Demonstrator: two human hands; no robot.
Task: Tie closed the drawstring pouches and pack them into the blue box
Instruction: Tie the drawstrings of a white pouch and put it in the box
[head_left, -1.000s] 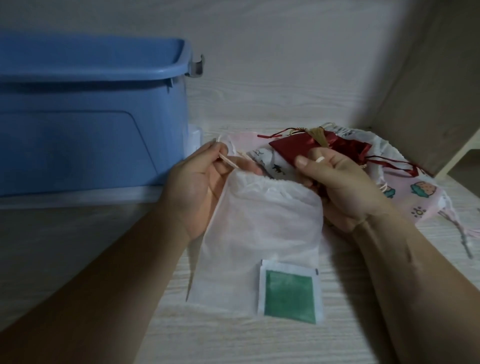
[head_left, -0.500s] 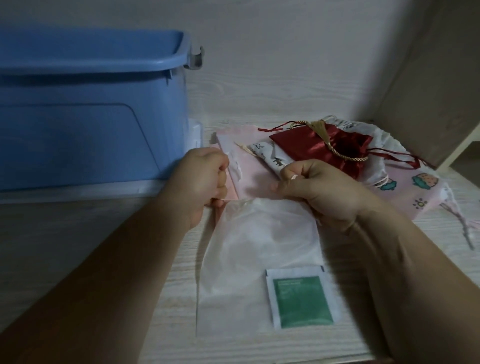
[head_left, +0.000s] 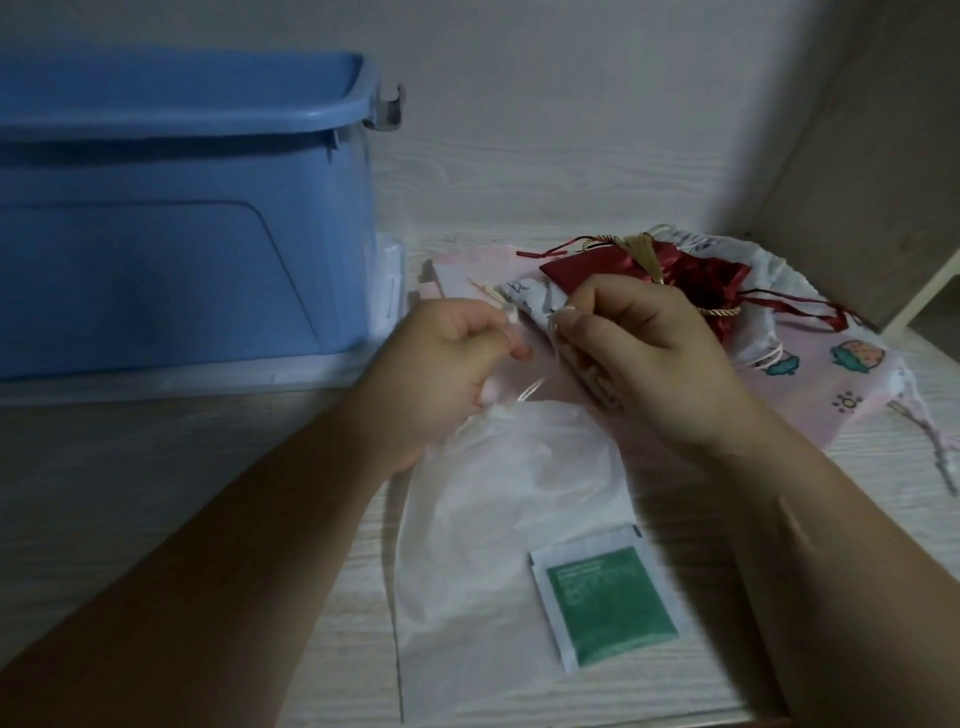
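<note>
Head view: both hands meet above the gathered mouth of a sheer white pouch (head_left: 509, 499), which lies flat on the pale wood-grain counter (head_left: 156, 493) at the centre. The left hand (head_left: 447, 374) has its fingers curled and pinches a thin cream drawstring (head_left: 524, 392). The right hand (head_left: 639, 358), at 3 o'clock of the left, pinches another stretch of the cord between thumb and forefinger. A green sachet (head_left: 610, 605) sits at 5 o'clock on the pouch; whether it is inside cannot be told. The blue box (head_left: 182, 234) stands at 10 o'clock, apart from the pouch. At 2 o'clock a red pouch (head_left: 623, 265) lies on a pink printed pouch (head_left: 831, 374), just behind the right hand.
</note>
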